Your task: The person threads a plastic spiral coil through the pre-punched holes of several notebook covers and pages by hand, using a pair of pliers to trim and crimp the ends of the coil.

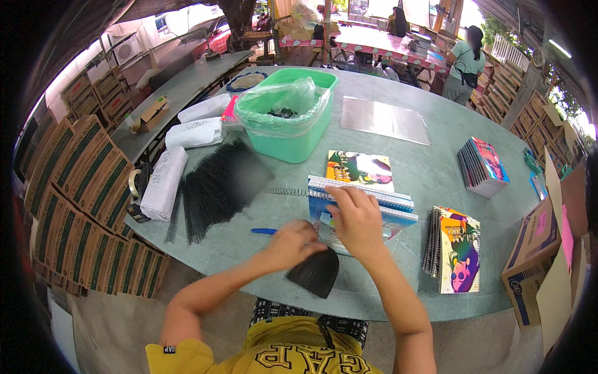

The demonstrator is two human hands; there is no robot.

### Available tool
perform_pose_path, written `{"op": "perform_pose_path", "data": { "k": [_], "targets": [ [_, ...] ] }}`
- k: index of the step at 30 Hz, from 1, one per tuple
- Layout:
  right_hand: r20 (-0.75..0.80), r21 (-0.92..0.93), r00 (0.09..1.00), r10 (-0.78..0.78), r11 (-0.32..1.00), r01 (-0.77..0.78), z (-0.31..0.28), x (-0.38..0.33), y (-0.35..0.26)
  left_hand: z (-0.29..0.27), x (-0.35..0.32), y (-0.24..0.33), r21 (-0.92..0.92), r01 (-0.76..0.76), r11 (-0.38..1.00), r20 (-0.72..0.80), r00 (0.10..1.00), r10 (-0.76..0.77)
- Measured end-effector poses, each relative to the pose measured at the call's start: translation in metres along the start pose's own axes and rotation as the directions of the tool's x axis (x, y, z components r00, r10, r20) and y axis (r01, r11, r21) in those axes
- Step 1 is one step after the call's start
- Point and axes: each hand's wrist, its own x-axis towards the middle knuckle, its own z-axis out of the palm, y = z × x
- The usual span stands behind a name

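Note:
Standing on its edge in front of me is a small stack of blue-and-white notebooks (392,214). My right hand (356,218) is closed over its top edge, fingers curled at the punched margin. A black wire coil (289,191) sticks out at the stack's upper left. My left hand (291,243) is closed near the stack's lower left corner; its fingertips are partly hidden, and I cannot make out what they hold. Just below it lies a black rounded flat piece (316,273), and beside it a blue pen-like stick (263,231). Behind the stack lies a colourful notebook (360,167).
Many loose black coils (221,187) spread at left beside white wrapped rolls (165,184). A green bin (289,134) with a plastic liner stands behind. Bound notebooks (460,252) and another stack (483,167) sit at right, near an open carton (532,268). A person (466,65) stands beyond.

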Motion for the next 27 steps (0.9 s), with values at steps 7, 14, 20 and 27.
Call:
{"op": "perform_pose_path", "data": {
  "k": [7, 14, 20, 27],
  "targets": [
    [0.013, -0.092, 0.999, 0.033, 0.995, -0.032, 0.013, 0.004, 0.005, -0.041, -0.037, -0.051, 0.348, 0.060, 0.935, 0.407, 0.889, -0.208],
    [0.022, -0.029, 0.998, 0.057, 0.998, -0.056, 0.014, 0.001, 0.007, -0.045, -0.037, -0.022, 0.242, 0.256, 0.936, 0.286, 0.903, -0.320],
    [0.002, -0.037, 0.996, 0.092, 0.995, -0.092, 0.014, -0.001, 0.004, -0.106, 0.025, 0.058, 0.354, 0.123, 0.927, 0.087, 0.983, -0.163],
    [-0.032, -0.025, 0.991, 0.133, 0.991, -0.134, 0.013, 0.002, 0.003, -0.114, 0.036, 0.080, 0.620, 0.130, 0.774, 0.135, 0.954, -0.268]
  ]
}}
